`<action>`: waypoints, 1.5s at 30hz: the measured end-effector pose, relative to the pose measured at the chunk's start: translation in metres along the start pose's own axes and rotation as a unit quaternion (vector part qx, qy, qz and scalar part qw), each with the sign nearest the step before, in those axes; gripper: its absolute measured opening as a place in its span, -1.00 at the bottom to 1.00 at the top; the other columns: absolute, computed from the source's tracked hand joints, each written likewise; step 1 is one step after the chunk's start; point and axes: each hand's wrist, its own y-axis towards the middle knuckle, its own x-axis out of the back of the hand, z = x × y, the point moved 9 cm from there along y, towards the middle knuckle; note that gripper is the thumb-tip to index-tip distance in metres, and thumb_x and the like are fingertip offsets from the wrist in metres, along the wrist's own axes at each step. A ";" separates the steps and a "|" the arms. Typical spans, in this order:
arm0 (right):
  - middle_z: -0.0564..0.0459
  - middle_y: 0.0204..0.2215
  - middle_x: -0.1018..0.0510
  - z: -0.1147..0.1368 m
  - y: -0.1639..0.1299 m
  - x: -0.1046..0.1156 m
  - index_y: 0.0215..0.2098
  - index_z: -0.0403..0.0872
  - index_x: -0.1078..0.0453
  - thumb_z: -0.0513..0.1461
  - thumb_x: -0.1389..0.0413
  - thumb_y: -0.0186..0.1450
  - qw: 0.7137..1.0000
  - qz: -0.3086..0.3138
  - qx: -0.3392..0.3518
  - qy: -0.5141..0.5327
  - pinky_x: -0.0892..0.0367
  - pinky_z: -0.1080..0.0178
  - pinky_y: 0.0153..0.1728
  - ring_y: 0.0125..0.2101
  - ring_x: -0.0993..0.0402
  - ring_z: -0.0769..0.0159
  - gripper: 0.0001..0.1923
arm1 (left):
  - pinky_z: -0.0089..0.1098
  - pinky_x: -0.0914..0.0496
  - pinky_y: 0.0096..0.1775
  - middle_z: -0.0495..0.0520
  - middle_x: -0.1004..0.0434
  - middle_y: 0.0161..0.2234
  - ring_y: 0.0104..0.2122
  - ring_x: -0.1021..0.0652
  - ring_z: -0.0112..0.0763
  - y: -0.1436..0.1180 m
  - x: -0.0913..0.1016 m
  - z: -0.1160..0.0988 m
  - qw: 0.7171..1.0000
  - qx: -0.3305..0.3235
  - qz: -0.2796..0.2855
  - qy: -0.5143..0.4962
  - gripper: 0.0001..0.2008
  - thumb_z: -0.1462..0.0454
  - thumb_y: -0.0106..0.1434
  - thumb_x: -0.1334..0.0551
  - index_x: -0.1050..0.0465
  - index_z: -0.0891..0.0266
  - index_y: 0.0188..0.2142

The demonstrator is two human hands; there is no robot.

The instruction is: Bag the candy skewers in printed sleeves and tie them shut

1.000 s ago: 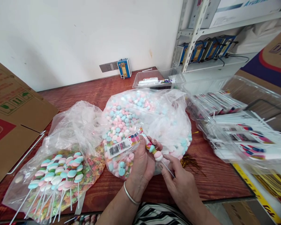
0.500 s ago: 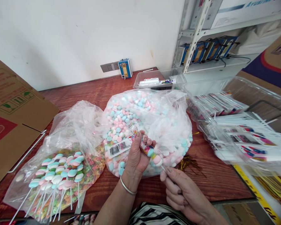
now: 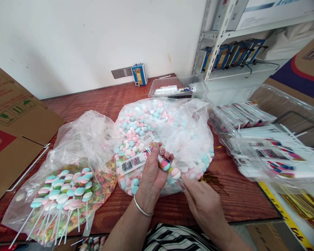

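My left hand [image 3: 154,174], a bangle at its wrist, is closed on a clear printed plastic wrapper [image 3: 133,164]. Out of the wrapper's near end pokes a marshmallow skewer [image 3: 175,173], its upper candies inside the film and its pink-white lower one outside. The fingers of my right hand [image 3: 204,202] are closed at the skewer's stick end, which they mostly hide. Behind both hands lies a big clear bag [image 3: 188,136] of pink, blue and white marshmallows. Several finished-looking marshmallow skewers [image 3: 62,190] rest at the left on a bag of colourful gummy rings [image 3: 104,186].
At the right a clear plastic bin [image 3: 232,150] holds packed skewers and printed wrappers. A smaller clear tray [image 3: 178,83] stands at the back near a blue device [image 3: 139,74]. Cardboard boxes flank the table, and gold twist ties [image 3: 211,181] lie right of the marshmallow bag.
The skewer has gone deeper into the wrapper, with fewer candies showing outside. My right hand has turned over, back upward, near the stick. My left hand keeps its hold.
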 end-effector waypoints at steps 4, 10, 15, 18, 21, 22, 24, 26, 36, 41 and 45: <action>0.31 -0.73 -0.04 -0.014 -0.025 -0.049 -0.21 -0.09 -0.44 0.03 0.12 0.43 0.850 0.166 -0.311 0.391 -0.08 0.39 -0.75 -0.79 0.13 0.51 -0.56 | -0.44 -0.42 -0.29 -0.16 -0.25 -0.55 -0.56 -0.35 -0.63 -0.001 -0.003 -0.002 1.000 -0.010 0.018 -0.006 -0.81 0.21 0.22 -0.32 -0.42 0.28 -0.27; 0.22 -0.73 -0.24 -0.016 -0.002 -0.028 -0.24 -0.11 -0.49 -0.07 -0.03 0.38 0.953 0.053 -0.176 0.241 -0.24 0.35 -0.61 -0.74 -0.13 0.46 -0.69 | -0.45 -0.41 -0.35 -0.15 -0.27 -0.57 -0.58 -0.36 -0.60 -0.011 0.000 0.020 1.000 -0.012 -0.014 0.023 -0.79 0.20 0.19 -0.35 -0.42 0.28 -0.29; -0.06 -0.45 -0.62 0.014 0.008 -0.004 -0.03 -0.16 -0.48 -0.32 0.00 0.39 0.984 -0.044 0.105 -0.137 -0.37 0.25 -0.32 -0.47 -0.51 0.27 -0.73 | -0.46 -0.42 -0.32 -0.03 -0.42 -0.47 -0.46 -0.49 -0.52 -0.019 0.007 0.033 0.999 0.000 -0.013 0.036 -0.78 0.19 0.20 -0.33 -0.44 0.31 -0.26; -0.09 -0.30 -0.65 0.010 0.006 -0.007 0.00 -0.16 -0.41 -0.30 0.06 0.42 0.990 -0.014 0.081 -0.113 -0.38 0.31 -0.40 -0.42 -0.55 0.29 -0.73 | -0.35 -0.45 -0.19 0.04 -0.48 -0.36 -0.35 -0.54 -0.43 -0.015 0.008 0.023 0.999 -0.009 -0.010 0.034 -0.71 0.18 0.19 -0.34 -0.45 0.33 -0.17; -0.02 -0.49 -0.60 0.015 0.001 -0.004 -0.10 -0.18 -0.45 -0.31 0.00 0.40 0.982 -0.042 0.103 -0.150 -0.31 0.31 -0.48 -0.53 -0.48 0.30 -0.78 | -0.39 -0.45 -0.21 -0.05 -0.42 -0.43 -0.44 -0.49 -0.53 -0.008 0.003 0.013 1.000 -0.011 0.012 0.022 -0.73 0.28 0.17 -0.36 -0.45 0.32 -0.15; 0.00 -0.55 -0.57 0.018 0.000 -0.002 -0.13 -0.18 -0.48 -0.31 -0.02 0.38 0.979 -0.057 0.116 -0.160 -0.28 0.30 -0.49 -0.56 -0.44 0.30 -0.80 | -0.42 -0.44 -0.26 -0.08 -0.38 -0.47 -0.49 -0.46 -0.56 -0.006 0.000 0.012 1.000 -0.011 0.019 0.022 -0.74 0.30 0.16 -0.37 -0.45 0.31 -0.16; 0.01 -0.57 -0.54 0.014 0.000 0.000 -0.17 -0.16 -0.51 -0.28 -0.06 0.36 0.990 -0.049 0.082 -0.103 -0.24 0.30 -0.51 -0.58 -0.39 0.32 -0.81 | -0.47 -0.41 -0.34 -0.12 -0.33 -0.52 -0.54 -0.41 -0.60 -0.006 -0.004 0.011 0.999 -0.014 0.031 0.028 -0.76 0.27 0.15 -0.38 -0.45 0.30 -0.20; 0.09 -0.64 -0.45 -0.005 0.001 -0.010 -0.25 -0.12 -0.50 -0.19 -0.04 0.38 0.995 0.016 -0.053 0.085 -0.19 0.34 -0.60 -0.66 -0.28 0.39 -0.77 | -0.48 -0.40 -0.36 -0.15 -0.28 -0.55 -0.58 -0.37 -0.63 -0.007 -0.009 0.011 0.998 -0.014 0.049 0.027 -0.75 0.20 0.17 -0.37 -0.45 0.29 -0.22; 0.39 -0.83 -0.02 -0.015 -0.015 -0.069 -0.44 -0.10 -0.37 -0.03 -0.19 0.27 0.673 0.094 -0.375 0.630 0.07 0.48 -0.80 -0.84 0.23 0.62 -0.69 | -0.51 -0.39 -0.44 -0.17 -0.22 -0.64 -0.65 -0.36 -0.62 -0.024 -0.011 0.046 0.987 0.066 0.112 0.094 -0.71 0.08 0.20 -0.32 -0.43 0.28 -0.29; 0.36 -0.79 -0.03 -0.031 -0.008 -0.053 -0.42 -0.11 -0.35 0.03 -0.12 0.30 0.785 0.071 -0.342 0.511 0.12 0.45 -0.75 -0.78 0.20 0.59 -0.63 | -0.42 -0.46 -0.28 0.03 -0.49 -0.33 -0.31 -0.55 -0.41 -0.012 -0.006 0.028 0.994 0.026 0.087 0.066 -0.60 0.16 0.09 -0.42 -0.44 0.28 -0.12; 0.22 -0.70 -0.25 -0.026 -0.007 -0.035 -0.37 -0.10 -0.38 -0.04 0.02 0.41 0.911 0.082 -0.247 0.320 -0.06 0.41 -0.68 -0.71 -0.11 0.48 -0.66 | -0.47 -0.43 -0.33 -0.12 -0.37 -0.47 -0.50 -0.44 -0.60 0.001 -0.006 -0.002 0.998 -0.028 0.049 0.032 -0.68 0.26 0.13 -0.39 -0.45 0.25 -0.13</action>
